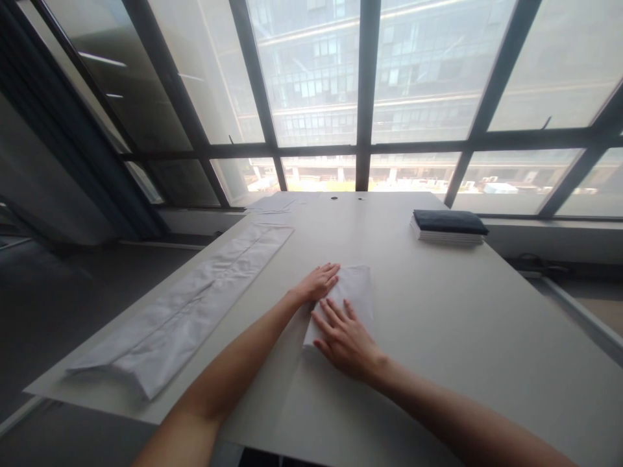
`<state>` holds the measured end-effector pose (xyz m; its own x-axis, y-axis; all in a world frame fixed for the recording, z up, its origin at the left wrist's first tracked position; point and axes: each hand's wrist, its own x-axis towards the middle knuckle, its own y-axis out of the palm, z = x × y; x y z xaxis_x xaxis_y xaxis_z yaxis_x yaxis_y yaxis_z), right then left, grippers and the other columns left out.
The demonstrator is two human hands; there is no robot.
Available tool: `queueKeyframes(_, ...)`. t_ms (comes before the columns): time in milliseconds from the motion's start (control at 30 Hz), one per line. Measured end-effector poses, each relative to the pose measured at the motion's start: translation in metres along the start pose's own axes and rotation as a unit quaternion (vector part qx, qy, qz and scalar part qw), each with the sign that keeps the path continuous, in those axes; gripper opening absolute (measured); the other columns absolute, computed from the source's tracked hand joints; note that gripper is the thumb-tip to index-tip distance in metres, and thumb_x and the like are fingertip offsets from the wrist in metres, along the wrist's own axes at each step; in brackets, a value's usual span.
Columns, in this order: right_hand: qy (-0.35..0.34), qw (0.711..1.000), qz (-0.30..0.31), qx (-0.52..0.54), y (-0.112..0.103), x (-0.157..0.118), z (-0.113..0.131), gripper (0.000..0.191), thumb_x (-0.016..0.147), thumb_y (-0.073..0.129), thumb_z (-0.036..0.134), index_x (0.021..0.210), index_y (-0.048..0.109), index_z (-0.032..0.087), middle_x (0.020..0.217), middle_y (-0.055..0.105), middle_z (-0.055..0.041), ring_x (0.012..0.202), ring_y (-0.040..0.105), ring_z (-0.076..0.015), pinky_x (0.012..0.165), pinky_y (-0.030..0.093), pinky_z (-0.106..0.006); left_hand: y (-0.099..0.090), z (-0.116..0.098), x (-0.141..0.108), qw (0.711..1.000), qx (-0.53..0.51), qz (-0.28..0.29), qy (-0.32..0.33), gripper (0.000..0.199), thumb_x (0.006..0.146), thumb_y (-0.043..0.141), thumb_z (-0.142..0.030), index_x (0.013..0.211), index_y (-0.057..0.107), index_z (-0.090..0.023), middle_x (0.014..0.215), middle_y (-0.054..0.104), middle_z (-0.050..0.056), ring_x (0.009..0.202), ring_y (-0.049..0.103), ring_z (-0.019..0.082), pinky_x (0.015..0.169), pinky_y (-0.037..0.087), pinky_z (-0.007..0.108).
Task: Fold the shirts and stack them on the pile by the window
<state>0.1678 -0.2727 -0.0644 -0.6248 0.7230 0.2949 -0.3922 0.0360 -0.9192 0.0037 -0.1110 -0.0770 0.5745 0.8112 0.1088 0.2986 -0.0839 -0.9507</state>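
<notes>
Item, one folded white cloth (357, 292): we find it lying flat near the middle of the table, under both hands; its far right part is uncovered, its near left corner shows beside the right hand

Item, left hand (318, 283): palm down, fingers extended, resting on the far left edge of the folded white cloth; we see nothing gripped

Item, right hand (348, 340): palm down, fingers spread apart, laid across the near part of the same cloth, just nearer to us than the left hand; nothing gripped here either

Item, one long white cloth (195, 305): spread lengthwise along the left side, wrinkled, with a seam-like line down its length, well apart from the folded one

Item, one dark folded cloth (450, 221): at the far right, set on a white layered stack (448, 238)

Item, white sheets (270, 206): lying flat at the far left; we cannot tell their material

Item, one white table (438, 344): reaching toward the dark-framed windows (316, 71)

Item, one dark curtain (63, 123): hanging at the left
</notes>
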Motion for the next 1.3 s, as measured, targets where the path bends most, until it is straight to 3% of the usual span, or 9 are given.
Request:
queueKeyframes(233, -0.194, 0.959, 0.110, 0.174, -0.054, -0.041, -0.083, 0.055, 0.097, 0.053, 0.031, 0.151, 0.047, 0.026, 0.151, 0.053, -0.0065, 0.145, 0.041, -0.0230, 0.124, 0.017, -0.048, -0.013, -0.033, -0.047, 0.985, 0.114, 0.027, -0.124, 0.053, 0.104, 0.038, -0.047, 0.145, 0.050, -0.016, 0.151, 0.050, 0.019, 0.144, 0.038, 0.037, 0.116, 0.026, 0.062)
queueKeyframes(300, -0.137, 0.958, 0.069, 0.242, -0.069, -0.048, -0.107, 0.044, 0.095, 0.052, 0.028, 0.137, 0.063, 0.025, 0.135, 0.067, -0.0050, 0.133, 0.056, -0.0228, 0.119, 0.033, -0.044, -0.021, -0.049, -0.052, 0.980, 0.140, 0.015, -0.137, 0.055, 0.102, 0.043, -0.046, 0.143, 0.052, -0.011, 0.147, 0.052, 0.024, 0.145, 0.036, 0.041, 0.116, 0.024, 0.063)
queueKeyframes(367, -0.003, 0.962, -0.051, 0.268, -0.075, -0.044, -0.118, 0.037, 0.095, 0.046, 0.025, 0.121, 0.073, 0.023, 0.120, 0.075, -0.0059, 0.119, 0.066, -0.0228, 0.111, 0.044, -0.041, -0.025, -0.065, -0.043, 0.985, 0.146, -0.026, -0.087, 0.054, 0.102, 0.042, -0.038, 0.146, 0.048, -0.007, 0.151, 0.048, 0.024, 0.148, 0.030, 0.038, 0.119, 0.023, 0.057)
queueKeyframes(467, 0.203, 0.941, -0.206, 0.175, -0.065, -0.024, -0.109, 0.046, 0.093, 0.042, 0.021, 0.132, 0.065, 0.012, 0.133, 0.067, -0.0139, 0.128, 0.059, -0.0249, 0.114, 0.040, -0.041, -0.018, -0.085, -0.008, 0.990, 0.102, -0.037, 0.087, 0.052, 0.105, 0.034, -0.027, 0.154, 0.038, -0.012, 0.162, 0.035, 0.014, 0.153, 0.021, 0.025, 0.123, 0.018, 0.044)
queueKeyframes(567, 0.292, 0.946, -0.132, 0.043, -0.039, -0.006, -0.089, 0.062, 0.095, 0.042, 0.023, 0.152, 0.039, 0.000, 0.157, 0.040, -0.0229, 0.147, 0.034, -0.0310, 0.121, 0.024, -0.048, 0.002, -0.089, 0.027, 0.976, 0.064, 0.036, 0.204, 0.054, 0.104, 0.038, -0.029, 0.157, 0.034, -0.019, 0.163, 0.034, 0.008, 0.154, 0.019, 0.021, 0.124, 0.014, 0.043)
queueKeyframes(667, 0.307, 0.950, -0.049, -0.021, -0.015, -0.006, -0.076, 0.066, 0.101, 0.034, 0.033, 0.157, 0.026, -0.002, 0.164, 0.023, -0.0219, 0.153, 0.021, -0.0316, 0.123, 0.014, -0.050, 0.018, -0.080, 0.043, 0.969, 0.040, 0.083, 0.229, 0.054, 0.105, 0.036, -0.034, 0.157, 0.034, -0.020, 0.163, 0.033, 0.008, 0.154, 0.019, 0.020, 0.125, 0.011, 0.041)
queueKeyframes(1033, 0.335, 0.941, -0.008, -0.039, -0.014, -0.051, -0.053, 0.078, 0.097, 0.041, 0.046, 0.157, 0.027, -0.002, 0.166, 0.014, -0.0221, 0.155, 0.006, -0.0312, 0.125, 0.005, -0.046, 0.015, -0.049, 0.058, 0.989, -0.042, 0.120, 0.078, 0.063, 0.107, 0.019, -0.054, 0.162, 0.022, -0.024, 0.168, 0.018, 0.007, 0.156, 0.009, 0.023, 0.123, 0.007, 0.052)
queueKeyframes(1200, 0.303, 0.951, -0.002, 0.056, -0.015, -0.097, -0.020, 0.074, 0.095, 0.047, 0.040, 0.156, 0.033, 0.001, 0.165, 0.011, -0.0176, 0.155, 0.003, -0.0326, 0.125, 0.008, -0.053, 0.023, -0.047, 0.070, 0.989, -0.130, 0.076, 0.003, 0.067, 0.102, 0.036, -0.052, 0.158, 0.032, -0.016, 0.166, 0.024, 0.011, 0.155, 0.016, 0.024, 0.125, 0.009, 0.043)
queueKeyframes(1300, 0.271, 0.945, -0.055, 0.177, -0.023, -0.124, -0.008, 0.064, 0.093, 0.051, 0.038, 0.151, 0.047, 0.011, 0.165, 0.024, -0.0131, 0.154, 0.014, -0.0333, 0.125, 0.015, -0.053, 0.010, -0.043, 0.071, 0.986, -0.156, 0.037, -0.044, 0.068, 0.100, 0.039, -0.051, 0.155, 0.039, -0.010, 0.163, 0.030, 0.014, 0.152, 0.025, 0.025, 0.123, 0.017, 0.037)
